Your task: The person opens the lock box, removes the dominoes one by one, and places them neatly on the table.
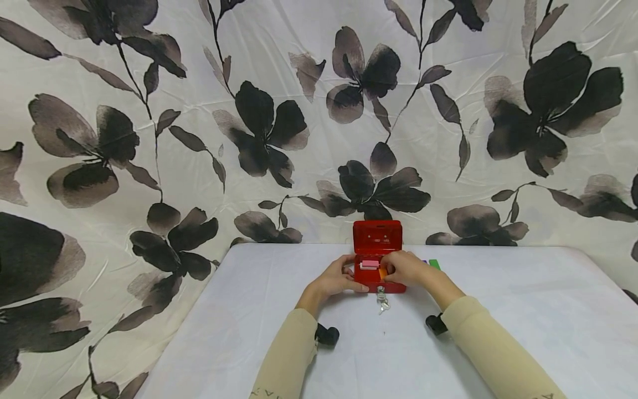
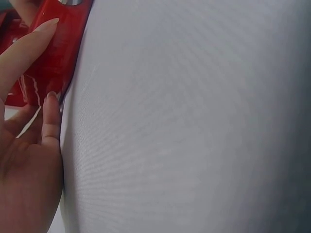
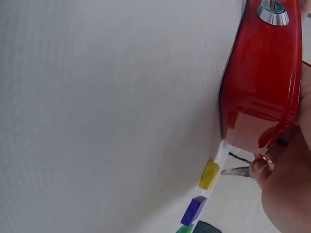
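Observation:
A small red cash box (image 1: pixel 394 287) stands on the white table with its lid (image 1: pixel 377 237) raised. My left hand (image 1: pixel 331 280) holds the box at its front left corner; the thumb (image 2: pixel 36 41) lies on the front and the other fingers along the left side. Over the right wall, my right hand (image 1: pixel 408 269) reaches into the box, its fingers pinching an orange block (image 1: pixel 382 273). A pink block (image 1: pixel 370 264) with a white edge lies inside, towards the back left. Keys (image 1: pixel 382 303) hang from the lock (image 3: pixel 273 13) on the front.
Right of the box lie a yellow block (image 3: pixel 209 175), a purple block (image 3: pixel 193 210) and a green block (image 1: pixel 434 264). A dark piece (image 3: pixel 206 227) shows beside them in the right wrist view. Behind the table hangs a flower-patterned cloth (image 1: pixel 309 199).

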### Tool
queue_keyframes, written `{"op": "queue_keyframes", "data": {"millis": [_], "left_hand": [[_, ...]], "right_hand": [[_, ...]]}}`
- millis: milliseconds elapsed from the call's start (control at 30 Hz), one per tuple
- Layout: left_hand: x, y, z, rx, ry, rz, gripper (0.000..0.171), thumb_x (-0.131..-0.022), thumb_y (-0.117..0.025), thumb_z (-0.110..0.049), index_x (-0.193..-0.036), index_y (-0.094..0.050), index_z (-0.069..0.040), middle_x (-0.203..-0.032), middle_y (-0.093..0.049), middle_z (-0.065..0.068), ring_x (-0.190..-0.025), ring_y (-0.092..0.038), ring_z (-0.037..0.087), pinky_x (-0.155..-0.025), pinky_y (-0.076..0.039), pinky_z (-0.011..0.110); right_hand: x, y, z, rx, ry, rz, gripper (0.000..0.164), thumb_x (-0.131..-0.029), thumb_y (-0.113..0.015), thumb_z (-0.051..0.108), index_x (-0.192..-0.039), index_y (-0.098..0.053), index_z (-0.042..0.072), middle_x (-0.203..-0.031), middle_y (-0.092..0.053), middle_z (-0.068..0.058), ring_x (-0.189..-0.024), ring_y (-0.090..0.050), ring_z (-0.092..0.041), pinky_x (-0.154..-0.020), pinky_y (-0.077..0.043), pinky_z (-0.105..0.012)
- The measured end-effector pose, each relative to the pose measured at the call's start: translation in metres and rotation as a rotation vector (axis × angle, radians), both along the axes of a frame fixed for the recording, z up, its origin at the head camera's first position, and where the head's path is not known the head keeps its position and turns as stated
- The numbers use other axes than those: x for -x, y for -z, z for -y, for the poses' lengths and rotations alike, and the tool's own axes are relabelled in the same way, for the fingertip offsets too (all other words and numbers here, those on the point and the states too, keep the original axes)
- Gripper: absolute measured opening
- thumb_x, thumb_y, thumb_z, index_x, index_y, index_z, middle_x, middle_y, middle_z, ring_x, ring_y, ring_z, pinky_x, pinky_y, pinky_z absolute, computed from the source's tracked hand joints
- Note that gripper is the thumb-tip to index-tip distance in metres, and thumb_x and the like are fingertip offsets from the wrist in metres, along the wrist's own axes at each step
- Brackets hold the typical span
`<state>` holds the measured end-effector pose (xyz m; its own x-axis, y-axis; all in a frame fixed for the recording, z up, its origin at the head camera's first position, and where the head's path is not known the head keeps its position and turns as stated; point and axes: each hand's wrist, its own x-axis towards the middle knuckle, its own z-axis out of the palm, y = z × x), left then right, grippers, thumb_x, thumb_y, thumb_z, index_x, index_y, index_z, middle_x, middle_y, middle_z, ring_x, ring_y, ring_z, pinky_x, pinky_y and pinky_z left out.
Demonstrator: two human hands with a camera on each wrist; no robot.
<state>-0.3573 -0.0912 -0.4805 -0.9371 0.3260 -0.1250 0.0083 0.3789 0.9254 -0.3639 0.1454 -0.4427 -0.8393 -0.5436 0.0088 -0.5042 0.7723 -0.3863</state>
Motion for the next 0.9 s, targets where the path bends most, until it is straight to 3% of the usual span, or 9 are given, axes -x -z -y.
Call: {"op": "queue_keyframes", "data": {"millis": [200,633,900], "left_hand": [[0.0,0.0,-0.001,-0.004,0.003,-0.002,0.093,-0.075,-0.092,-0.015,-0.153,-0.042,-0.013,-0.11,-0.06,0.009,-0.1,-0.055,0.023,-0.088,-0.053,0.036],[0.003,0.001,-0.001,-0.008,0.001,0.004,0.091,-0.076,-0.092,-0.018,-0.152,-0.042,-0.013,-0.112,-0.059,0.007,-0.101,-0.055,0.023,-0.088,-0.053,0.035],[0.002,0.002,-0.001,0.017,-0.015,0.004,0.092,-0.075,-0.093,-0.02,-0.153,-0.043,-0.014,-0.113,-0.059,0.006,-0.102,-0.055,0.023,-0.088,-0.054,0.034]], "right_hand": [[-0.001,0.0,-0.003,0.011,-0.026,-0.011,0.023,-0.088,-0.082,0.017,-0.105,-0.073,0.005,-0.078,-0.06,0.003,-0.077,-0.052,-0.015,-0.072,-0.046,-0.032],[-0.003,-0.005,-0.008,0.012,-0.036,-0.053,0.03,-0.088,-0.082,0.021,-0.112,-0.073,0.004,-0.101,-0.067,-0.002,-0.093,-0.058,-0.02,-0.089,-0.053,-0.043],[-0.007,-0.008,-0.012,0.094,-0.038,-0.021,0.034,-0.088,-0.082,0.021,-0.113,-0.071,0.001,-0.102,-0.07,-0.005,-0.094,-0.06,-0.022,-0.09,-0.055,-0.043]]}}
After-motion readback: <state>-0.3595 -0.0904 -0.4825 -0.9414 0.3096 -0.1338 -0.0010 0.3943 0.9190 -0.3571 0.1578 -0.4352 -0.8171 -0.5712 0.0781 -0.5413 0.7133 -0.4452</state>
